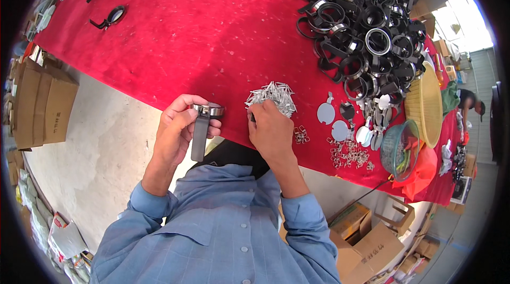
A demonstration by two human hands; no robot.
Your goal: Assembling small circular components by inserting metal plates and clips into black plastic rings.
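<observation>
My left hand (178, 130) grips a magnifier frame (204, 125), a metal-rimmed ring on a dark grey handle that hangs down. It is held just off the near edge of the red-covered table (212, 34). My right hand (271, 127) rests knuckles up on the cloth, its fingertips in a heap of small silver metal pieces (273, 95). Whether the fingers pinch a piece is hidden.
A big heap of black ring frames (361, 24) fills the far right. Round lens discs (334, 122) and small metal clips (348, 154) lie near a green mesh bowl (398, 148) and a yellow basket (425, 103). Cardboard boxes (42, 103) stand left and at lower right (366, 236). Another person (470, 106) is at the far right.
</observation>
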